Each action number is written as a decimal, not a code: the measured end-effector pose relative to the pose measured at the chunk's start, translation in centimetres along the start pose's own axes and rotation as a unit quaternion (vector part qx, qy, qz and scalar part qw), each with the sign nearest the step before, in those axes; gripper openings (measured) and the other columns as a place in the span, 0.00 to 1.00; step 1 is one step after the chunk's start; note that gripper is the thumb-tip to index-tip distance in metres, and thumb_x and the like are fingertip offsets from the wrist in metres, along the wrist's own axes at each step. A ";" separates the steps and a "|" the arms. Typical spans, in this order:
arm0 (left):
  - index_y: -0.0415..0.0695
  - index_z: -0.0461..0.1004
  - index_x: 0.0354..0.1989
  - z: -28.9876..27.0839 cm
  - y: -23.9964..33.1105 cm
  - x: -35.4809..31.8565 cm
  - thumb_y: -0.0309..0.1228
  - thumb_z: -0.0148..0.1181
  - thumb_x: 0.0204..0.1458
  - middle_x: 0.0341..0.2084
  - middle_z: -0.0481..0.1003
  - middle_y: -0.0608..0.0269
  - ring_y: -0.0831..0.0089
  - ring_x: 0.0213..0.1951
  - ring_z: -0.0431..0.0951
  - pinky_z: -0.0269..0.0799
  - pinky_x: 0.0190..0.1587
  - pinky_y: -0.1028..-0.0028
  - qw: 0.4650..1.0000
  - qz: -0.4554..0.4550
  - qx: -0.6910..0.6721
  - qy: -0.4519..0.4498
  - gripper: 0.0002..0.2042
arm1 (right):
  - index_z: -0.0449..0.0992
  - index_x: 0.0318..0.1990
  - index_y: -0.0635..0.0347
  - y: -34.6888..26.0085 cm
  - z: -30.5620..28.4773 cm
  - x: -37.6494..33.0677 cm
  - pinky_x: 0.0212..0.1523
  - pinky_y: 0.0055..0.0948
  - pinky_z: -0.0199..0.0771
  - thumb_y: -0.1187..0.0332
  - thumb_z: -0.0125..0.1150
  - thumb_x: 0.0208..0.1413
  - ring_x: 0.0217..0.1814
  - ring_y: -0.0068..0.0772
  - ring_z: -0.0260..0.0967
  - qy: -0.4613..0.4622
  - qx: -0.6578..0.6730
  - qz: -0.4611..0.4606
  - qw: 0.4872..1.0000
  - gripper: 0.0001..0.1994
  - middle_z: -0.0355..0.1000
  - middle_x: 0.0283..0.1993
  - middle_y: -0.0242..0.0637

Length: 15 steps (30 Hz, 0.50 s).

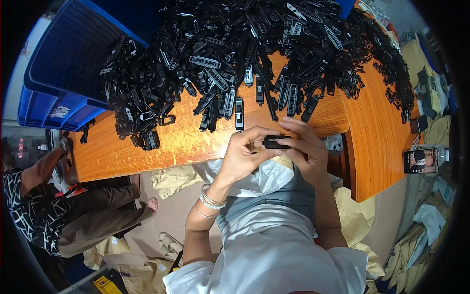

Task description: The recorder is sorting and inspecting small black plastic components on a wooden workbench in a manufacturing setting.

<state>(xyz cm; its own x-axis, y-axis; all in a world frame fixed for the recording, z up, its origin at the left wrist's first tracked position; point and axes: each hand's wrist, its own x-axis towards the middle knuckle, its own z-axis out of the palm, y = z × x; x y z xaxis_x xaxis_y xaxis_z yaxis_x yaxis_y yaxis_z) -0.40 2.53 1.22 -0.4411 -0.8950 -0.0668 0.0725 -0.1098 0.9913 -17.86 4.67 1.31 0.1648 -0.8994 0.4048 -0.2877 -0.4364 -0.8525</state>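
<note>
Just off the near edge of the wooden table, both my hands grip a small black oblong plastic part (pixel 275 141). My left hand (pixel 245 153) pinches its left end between thumb and fingers. At the other end, the fingers of my right hand (pixel 309 153) close round it, and they hide some of its right side. A large heap of similar long black plastic pieces (pixel 215 54) covers the far part of the table; some show grey, slotted undersides. One narrow black piece with a pale middle (pixel 239 114) lies apart, beyond my left hand.
A blue plastic crate (pixel 63 73) stands tilted at the table's left. The wooden table (pixel 196 147) bends toward me on the right, where a phone (pixel 421 161) with a lit screen stands. Another person (pixel 54 206) sits at the left. Brown paper sacks (pixel 355 215) lie on the floor.
</note>
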 end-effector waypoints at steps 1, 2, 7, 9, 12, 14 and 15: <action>0.32 0.69 0.40 0.0 0.1 0.2 0.13 0.59 0.40 0.33 0.74 0.58 0.80 0.34 0.74 0.70 0.35 0.84 1.000 -0.005 0.003 -0.005 0.16 | 0.77 0.32 0.65 0.0 -0.2 0.0 0.53 0.36 0.60 0.81 0.59 0.36 0.55 0.44 0.61 0.001 0.000 0.000 1.000 0.11 0.68 0.47 0.43; 0.32 0.69 0.40 0.2 0.3 0.3 0.13 0.59 0.40 0.33 0.74 0.58 0.80 0.34 0.74 0.70 0.35 0.84 1.000 -0.005 0.004 -0.006 0.16 | 0.77 0.32 0.64 -0.1 -0.4 0.0 0.52 0.35 0.61 0.81 0.59 0.36 0.54 0.43 0.62 0.001 -0.013 -0.004 1.000 0.11 0.68 0.48 0.43; 0.33 0.70 0.39 0.8 1.2 1.2 0.15 0.61 0.39 0.31 0.75 0.60 0.81 0.33 0.74 0.69 0.35 0.83 0.994 0.038 0.103 -0.024 0.15 | 0.77 0.32 0.63 0.2 -0.7 -0.7 0.49 0.33 0.64 0.81 0.59 0.36 0.52 0.42 0.63 0.054 -0.002 -0.003 0.999 0.11 0.67 0.48 0.42; 0.34 0.71 0.38 1.1 2.0 1.4 0.16 0.62 0.39 0.31 0.75 0.61 0.82 0.32 0.73 0.69 0.34 0.84 0.990 0.041 0.134 -0.023 0.15 | 0.77 0.31 0.62 0.2 -1.0 -0.5 0.47 0.32 0.65 0.82 0.58 0.35 0.50 0.40 0.64 0.092 -0.083 -0.053 0.991 0.11 0.67 0.48 0.43; 0.35 0.71 0.38 1.0 1.8 1.4 0.17 0.62 0.39 0.30 0.75 0.63 0.84 0.31 0.73 0.68 0.31 0.85 0.990 0.043 0.132 -0.018 0.15 | 0.77 0.31 0.63 -0.1 -1.5 -0.1 0.46 0.30 0.65 0.83 0.58 0.35 0.49 0.40 0.64 0.039 -0.083 -0.052 0.994 0.11 0.67 0.47 0.42; 0.35 0.72 0.37 1.0 1.8 1.6 0.17 0.63 0.39 0.29 0.75 0.63 0.84 0.30 0.72 0.67 0.29 0.85 0.994 0.044 0.097 -0.018 0.14 | 0.77 0.30 0.63 0.0 -1.4 -0.2 0.46 0.30 0.65 0.83 0.58 0.35 0.49 0.40 0.64 0.041 -0.061 -0.038 0.997 0.11 0.67 0.46 0.42; 0.35 0.72 0.37 1.1 2.1 1.6 0.18 0.63 0.38 0.29 0.75 0.63 0.85 0.29 0.72 0.66 0.28 0.85 0.991 0.052 0.124 -0.025 0.14 | 0.77 0.30 0.63 -0.1 -1.4 -0.4 0.45 0.30 0.65 0.83 0.58 0.35 0.48 0.40 0.64 0.042 -0.038 -0.023 0.998 0.10 0.67 0.46 0.41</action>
<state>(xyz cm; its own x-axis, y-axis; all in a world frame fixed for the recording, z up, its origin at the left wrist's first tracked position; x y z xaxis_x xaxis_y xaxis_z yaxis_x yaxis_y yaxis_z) -1.95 1.32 3.29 -0.4878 -0.8722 0.0366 -0.0987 0.0968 0.9904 -19.20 4.98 1.68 0.1011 -0.8759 0.4718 -0.3532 -0.4750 -0.8060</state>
